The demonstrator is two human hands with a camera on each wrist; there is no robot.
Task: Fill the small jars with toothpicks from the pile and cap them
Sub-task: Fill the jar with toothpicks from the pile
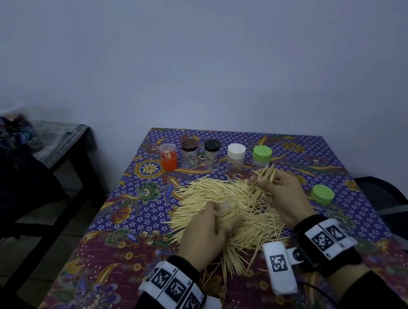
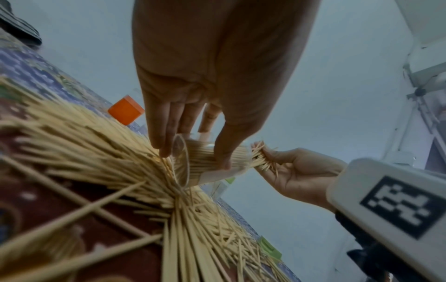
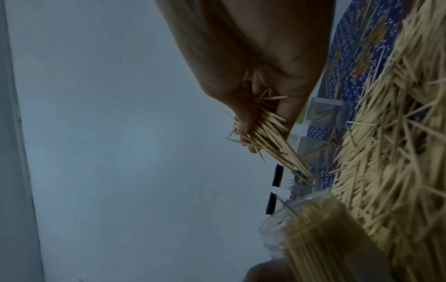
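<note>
From the head view we count five jars at the far edge of the tabletop (image 1: 352, 175): an orange jar (image 1: 169, 156) under a clear lid, a brown-capped jar (image 1: 189, 151), a black-capped jar (image 1: 211, 153), a white-capped jar (image 1: 235, 158) and a green-capped jar (image 1: 261, 157); how full each is we cannot tell. A loose green cap (image 1: 322, 194) lies apart on the right, so we judge it belongs to the jar in hand, which is not yet capped; the pile of toothpicks (image 1: 229, 210) remains large. Our left hand (image 1: 204, 230) grips a clear jar (image 1: 229, 215) tilted over the pile; our right hand (image 1: 281, 194) pinches a bundle of toothpicks (image 1: 263, 179) above the pile's far side.

From the left wrist view, fingers and thumb wrap the clear jar (image 2: 207, 162), which is packed with sticks, its mouth turned towards the right hand (image 2: 296, 171); that hand holds its bundle (image 2: 262, 158) just beside the mouth.

From the right wrist view, the right hand (image 3: 265, 76) is curled round the bundle (image 3: 267, 133), tips aimed down at the jar's mouth (image 3: 313, 229); the jar looks nearly full, so we judge capping is close.
</note>
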